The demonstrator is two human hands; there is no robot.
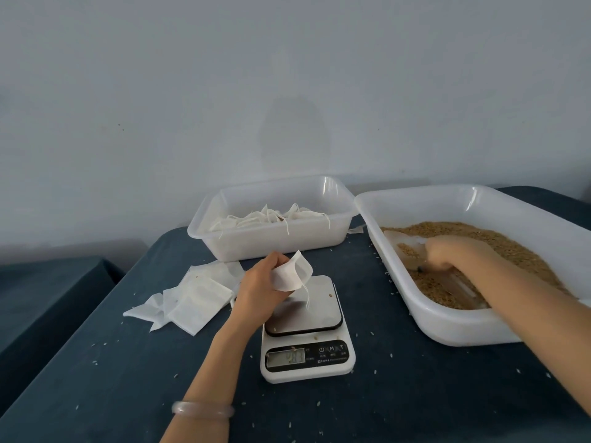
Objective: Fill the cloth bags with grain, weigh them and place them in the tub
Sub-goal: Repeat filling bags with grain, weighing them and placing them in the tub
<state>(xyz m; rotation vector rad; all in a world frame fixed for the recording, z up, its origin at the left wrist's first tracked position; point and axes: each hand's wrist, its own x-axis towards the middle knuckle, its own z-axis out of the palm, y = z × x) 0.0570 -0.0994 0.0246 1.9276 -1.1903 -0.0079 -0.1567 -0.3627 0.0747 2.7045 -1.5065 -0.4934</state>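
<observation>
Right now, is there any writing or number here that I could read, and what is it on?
"M" and "T": on the buttons of the scale, next to a power symbol.
Digits on the display: too blurred to read for sure.
The small print under the buttons: too small to read.
Nothing else shows any writing.

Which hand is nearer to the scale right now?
Left. The left hand holds a cloth bag just over the scale, at its far-left edge. The right hand is off to the right inside the grain tub, gripping a scoop.
</observation>
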